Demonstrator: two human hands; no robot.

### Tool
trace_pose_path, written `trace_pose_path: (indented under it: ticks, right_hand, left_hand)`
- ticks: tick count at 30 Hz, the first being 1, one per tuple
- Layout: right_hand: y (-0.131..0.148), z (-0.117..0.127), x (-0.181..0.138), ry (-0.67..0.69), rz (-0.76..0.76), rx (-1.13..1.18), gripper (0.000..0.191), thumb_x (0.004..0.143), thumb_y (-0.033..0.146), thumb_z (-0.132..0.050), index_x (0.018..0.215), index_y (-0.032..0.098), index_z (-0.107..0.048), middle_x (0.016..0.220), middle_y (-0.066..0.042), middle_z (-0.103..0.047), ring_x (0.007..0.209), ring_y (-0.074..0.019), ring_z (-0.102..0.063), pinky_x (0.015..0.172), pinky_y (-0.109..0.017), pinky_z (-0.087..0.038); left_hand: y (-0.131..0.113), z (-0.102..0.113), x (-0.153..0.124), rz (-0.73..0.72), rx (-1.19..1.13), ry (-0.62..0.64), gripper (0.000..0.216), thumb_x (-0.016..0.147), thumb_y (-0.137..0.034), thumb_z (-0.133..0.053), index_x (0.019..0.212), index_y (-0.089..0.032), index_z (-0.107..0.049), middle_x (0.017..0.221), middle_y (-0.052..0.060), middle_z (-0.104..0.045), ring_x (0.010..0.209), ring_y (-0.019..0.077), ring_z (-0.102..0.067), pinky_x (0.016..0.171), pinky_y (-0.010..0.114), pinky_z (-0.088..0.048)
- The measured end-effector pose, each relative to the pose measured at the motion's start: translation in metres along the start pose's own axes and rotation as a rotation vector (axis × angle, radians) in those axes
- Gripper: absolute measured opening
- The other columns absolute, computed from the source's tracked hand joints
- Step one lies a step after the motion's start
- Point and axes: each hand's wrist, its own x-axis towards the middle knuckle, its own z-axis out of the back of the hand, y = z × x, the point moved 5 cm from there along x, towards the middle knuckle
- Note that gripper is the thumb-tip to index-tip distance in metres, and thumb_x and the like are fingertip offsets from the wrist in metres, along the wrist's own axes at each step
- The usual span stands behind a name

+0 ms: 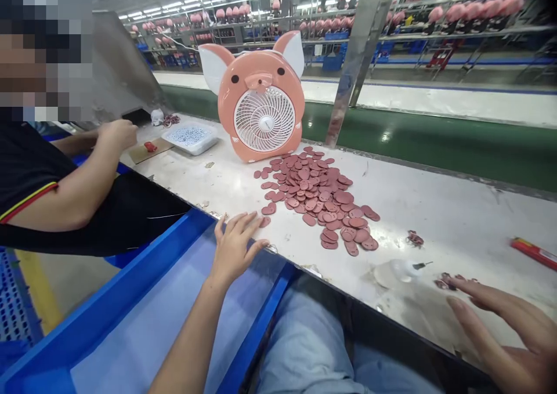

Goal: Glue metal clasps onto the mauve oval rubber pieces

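My left hand (235,246) lies over the table's front edge with its fingers spread. Its fingertips are beside a small dark-red oval piece (264,222) at the near side of a heap of flat dark-red oval pieces (315,185). Some of these have small holes. My right hand (509,330), at the lower right, has thumb and fingers apart with nothing seen between them. Its fingertips reach a cluster of small dark-red bits (446,281), partly covered by the fingers. Left of them lies a whitish translucent bottle (398,272) with a needle tip.
A pig-shaped fan (265,115) stands behind the heap. Further left are a white tray (195,144) with blue specks and a co-worker's hand (117,136). A blue bin (174,301) sits below the table edge. At right lie a red-yellow box (535,253) and another small dark-red cluster (415,239).
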Motion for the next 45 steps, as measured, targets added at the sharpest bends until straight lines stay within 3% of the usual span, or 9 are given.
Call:
trace_pose_path:
  ticks: [6,11,15,20,25,31,34,38,45]
  right_hand:
    - [0.089,-0.016,-0.013,-0.004,0.084,0.342,0.028,0.081,0.016,-0.074,0.105,0.031,-0.073,0.098,-0.005,-0.072,0.082,-0.0231,-0.069,0.078,-0.037,-0.055]
    - [0.125,-0.086,-0.024,0.620,-0.493,0.946,0.026,0.087,0.039,-0.073,0.108,0.024,-0.074,0.094,-0.008,-0.073,0.082,-0.0209,-0.069,0.069,-0.031,-0.058]
    - [0.142,-0.106,-0.039,0.827,-0.658,1.169,0.043,0.082,0.057,-0.073,0.099,0.017,-0.071,0.071,-0.004,-0.067,0.054,-0.0139,-0.062,0.050,-0.026,-0.055]
    - [0.139,-0.094,-0.050,0.806,-0.784,1.266,0.042,0.081,0.053,-0.077,0.100,0.021,-0.058,0.071,0.002,-0.061,0.056,-0.0092,-0.058,0.053,-0.020,-0.051]
    - [0.140,-0.085,-0.051,0.733,-0.705,1.147,0.048,0.080,0.058,-0.074,0.103,0.024,-0.048,0.067,0.004,-0.059,0.052,-0.0127,-0.057,0.047,-0.023,-0.049]
    - [0.088,-0.051,-0.043,0.200,-0.528,0.514,0.031,0.085,0.049,-0.071,0.092,0.022,-0.057,0.082,-0.004,-0.061,0.075,-0.0202,-0.059,0.077,-0.036,-0.051]
    - [0.059,-0.042,-0.029,0.040,-0.443,0.241,0.057,0.077,0.056,-0.076,0.114,0.020,-0.053,0.106,-0.012,-0.060,0.092,-0.0284,-0.057,0.086,-0.046,-0.048]
    - [0.055,-0.061,0.001,0.191,-0.286,0.128,0.060,0.081,0.056,-0.071,0.124,0.019,-0.054,0.117,-0.016,-0.063,0.110,-0.0380,-0.054,0.097,-0.057,-0.041]
    - [0.086,-0.043,-0.001,0.342,-0.214,0.198,0.045,0.095,0.041,-0.048,0.132,0.020,-0.033,0.093,-0.006,-0.066,0.063,-0.0206,-0.064,0.060,-0.034,-0.053]
  left_hand:
    - [-0.019,-0.011,-0.033,-0.147,-0.040,-0.164,0.022,0.091,-0.027,-0.068,0.111,-0.032,-0.075,0.111,0.006,-0.079,0.102,0.0241,-0.072,0.108,0.048,-0.033]
    - [-0.078,-0.005,-0.061,-0.353,-0.120,-0.224,0.030,0.084,-0.018,-0.075,0.108,-0.035,-0.075,0.093,0.000,-0.082,0.081,0.0195,-0.076,0.089,0.034,-0.052]
    - [-0.125,0.005,-0.086,-0.443,-0.267,-0.213,0.054,0.083,-0.015,-0.074,0.132,-0.035,-0.064,0.096,0.001,-0.082,0.083,0.0210,-0.076,0.091,0.033,-0.054]
    - [-0.140,-0.003,-0.092,0.016,-0.863,-0.143,0.051,0.084,-0.034,-0.075,0.133,-0.039,-0.064,0.111,0.007,-0.079,0.094,0.0261,-0.073,0.087,0.038,-0.056]
    - [-0.161,-0.026,-0.095,0.583,-1.464,0.071,0.029,0.078,-0.053,-0.075,0.096,-0.031,-0.081,0.082,0.005,-0.073,0.074,0.0209,-0.066,0.067,0.032,-0.054]
    - [-0.161,-0.032,-0.106,0.983,-1.746,0.025,0.031,0.064,-0.045,-0.090,0.085,-0.024,-0.079,0.087,0.005,-0.077,0.069,0.0142,-0.065,0.071,0.027,-0.054]
    - [-0.159,-0.034,-0.106,1.088,-1.836,0.052,0.033,0.062,-0.042,-0.091,0.087,-0.023,-0.080,0.081,0.005,-0.078,0.064,0.0128,-0.066,0.063,0.023,-0.054]
    - [-0.164,-0.040,-0.099,1.131,-1.904,0.096,0.037,0.066,-0.043,-0.089,0.097,-0.024,-0.081,0.084,0.005,-0.079,0.068,0.0123,-0.069,0.059,0.020,-0.055]
    - [-0.174,-0.035,-0.090,1.080,-1.956,0.183,0.031,0.074,-0.041,-0.084,0.103,-0.030,-0.080,0.098,0.005,-0.080,0.081,0.0146,-0.071,0.057,0.017,-0.058]
